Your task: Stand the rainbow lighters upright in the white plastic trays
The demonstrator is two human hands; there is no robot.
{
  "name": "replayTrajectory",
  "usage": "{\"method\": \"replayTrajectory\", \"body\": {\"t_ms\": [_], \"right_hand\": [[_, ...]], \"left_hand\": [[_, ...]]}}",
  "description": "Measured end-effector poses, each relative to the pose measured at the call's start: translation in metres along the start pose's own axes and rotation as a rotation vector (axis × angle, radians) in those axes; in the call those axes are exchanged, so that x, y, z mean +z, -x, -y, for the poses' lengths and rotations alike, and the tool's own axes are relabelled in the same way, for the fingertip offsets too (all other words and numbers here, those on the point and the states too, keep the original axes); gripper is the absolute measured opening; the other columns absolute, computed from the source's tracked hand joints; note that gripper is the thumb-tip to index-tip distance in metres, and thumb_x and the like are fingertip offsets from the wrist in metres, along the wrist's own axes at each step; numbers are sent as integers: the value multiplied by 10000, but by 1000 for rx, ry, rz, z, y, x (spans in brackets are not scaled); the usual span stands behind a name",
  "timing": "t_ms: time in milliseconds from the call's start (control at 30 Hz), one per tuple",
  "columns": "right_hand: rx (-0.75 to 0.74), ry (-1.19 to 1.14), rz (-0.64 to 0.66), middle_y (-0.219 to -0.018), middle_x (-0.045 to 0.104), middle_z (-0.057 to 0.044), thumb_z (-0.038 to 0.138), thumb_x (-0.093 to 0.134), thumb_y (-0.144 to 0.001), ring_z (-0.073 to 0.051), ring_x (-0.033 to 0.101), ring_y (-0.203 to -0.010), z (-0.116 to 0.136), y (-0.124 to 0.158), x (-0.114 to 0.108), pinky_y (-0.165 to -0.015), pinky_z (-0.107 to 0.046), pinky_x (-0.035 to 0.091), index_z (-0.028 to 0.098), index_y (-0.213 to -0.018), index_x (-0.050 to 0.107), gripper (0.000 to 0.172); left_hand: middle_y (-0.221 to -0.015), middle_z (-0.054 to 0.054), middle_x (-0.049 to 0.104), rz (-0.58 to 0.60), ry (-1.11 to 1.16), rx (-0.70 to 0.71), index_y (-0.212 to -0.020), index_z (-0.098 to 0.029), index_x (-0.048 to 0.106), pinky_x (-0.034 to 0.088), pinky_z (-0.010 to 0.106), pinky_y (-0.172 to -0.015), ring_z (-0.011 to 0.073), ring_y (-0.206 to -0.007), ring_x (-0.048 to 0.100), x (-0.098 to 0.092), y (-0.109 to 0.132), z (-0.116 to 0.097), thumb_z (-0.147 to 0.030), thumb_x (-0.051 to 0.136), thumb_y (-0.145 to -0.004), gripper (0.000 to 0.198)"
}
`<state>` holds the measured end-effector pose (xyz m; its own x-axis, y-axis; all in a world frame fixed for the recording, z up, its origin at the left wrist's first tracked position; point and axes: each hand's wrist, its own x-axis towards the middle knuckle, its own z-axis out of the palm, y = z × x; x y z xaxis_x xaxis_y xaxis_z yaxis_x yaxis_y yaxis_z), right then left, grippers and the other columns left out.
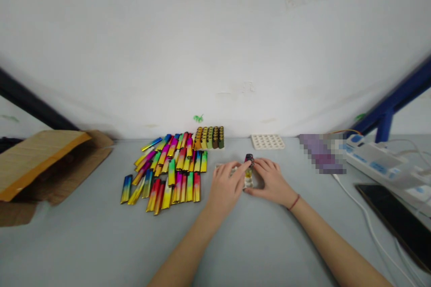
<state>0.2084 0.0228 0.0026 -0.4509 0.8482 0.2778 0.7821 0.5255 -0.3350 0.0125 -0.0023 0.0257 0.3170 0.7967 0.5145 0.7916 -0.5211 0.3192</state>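
Between my hands is a small white holed tray (248,183), mostly covered by the fingers. Small dark-topped pieces (249,158), which look like lighters, stand at its far right end. My left hand (226,184) lies curled over the tray's left part, its index finger reaching to the dark tops. My right hand (273,184) curves round the tray's right side, with fingertips at the dark tops and the thumb at the near edge. On the left lies a loose pile of shiny rainbow-and-gold flat lighter-like cases (171,172).
Behind the pile stands a filled block of upright gold and dark pieces (209,138). A second white holed tray (268,142) lies near the wall. An open cardboard box (50,161) sits left. To the right are a power strip (377,161), cables and a black phone (393,219).
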Motion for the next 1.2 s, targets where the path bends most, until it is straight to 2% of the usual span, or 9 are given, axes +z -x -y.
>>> {"method": "replayTrajectory", "body": {"t_ms": [167,233,300,433,567,667,867,1067,1200], "right_hand": [[-21,10,-17,-1324,605,-170,579,721,-756,-365,504,-1222,-3,2,2,-997,-521,377,180,-1296,576,686],[-21,16,-17,-1313,609,-172,585,715,-759,-367,507,-1216,-4,2,2,-991,-520,381,180,-1280,586,673],[-19,20,-11,-1302,613,-177,593,709,-762,-367,511,-1208,-4,2,2,-983,-516,387,173,-1271,591,670],[-19,25,-7,-1295,615,-184,599,702,-767,-364,512,-1202,-3,2,2,-981,-515,386,158,-1268,590,677],[-23,31,-14,-1284,621,-182,595,698,-771,-364,518,-1195,-4,2,2,-975,-514,392,163,-1274,591,672],[-30,32,-15,-1275,626,-175,602,690,-777,-362,523,-1188,-4,2,2,-974,-516,395,179,-1280,593,664],[-32,39,-12,-1287,619,-178,607,675,-789,-367,519,-1191,-3,2,1,-966,-517,397,181,-1282,592,656],[-24,31,-11,-1292,613,-178,614,672,-789,-363,515,-1196,-4,2,2,-978,-519,387,167,-1274,587,665],[-24,28,-1,-1295,616,-175,602,681,-785,-361,514,-1203,-3,2,1,-988,-522,385,168,-1278,583,663]], "left_hand": [[-1019,89,701,-98,-5,-99,-1224,-193,650,484,345,-897,215,-962,634,-26,-5,23,-269,444,-975,332],[-975,102,705,-156,-80,-228,-1061,-168,690,482,367,-916,233,-946,639,-45,-7,41,-268,436,-962,290],[-990,127,706,-186,-212,-395,-1034,-157,680,478,411,-930,273,-967,638,-64,-7,61,-302,433,-945,299],[-1078,204,696,-92,-397,-786,-1083,-104,640,485,468,-921,350,-1043,639,-95,-1,93,-357,420,-907,380],[-1016,207,726,129,-329,-1052,-1027,-140,653,512,481,-833,378,-975,677,-105,4,106,-512,382,-893,480],[-1022,212,736,250,-300,-1077,-994,-153,674,517,474,-820,381,-988,687,-104,4,108,-550,368,-878,515],[-1080,232,725,282,-293,-1052,-998,-138,679,510,462,-839,382,-1015,684,-101,4,110,-509,351,-882,509],[-1032,240,727,196,-269,-974,-1005,-118,660,508,453,-841,377,-1022,680,-98,10,119,-467,326,-916,491],[-1048,195,725,9,-193,-1014,-1117,-132,596,504,455,-891,350,-1048,671,-106,6,117,-457,372,-926,439]]}}
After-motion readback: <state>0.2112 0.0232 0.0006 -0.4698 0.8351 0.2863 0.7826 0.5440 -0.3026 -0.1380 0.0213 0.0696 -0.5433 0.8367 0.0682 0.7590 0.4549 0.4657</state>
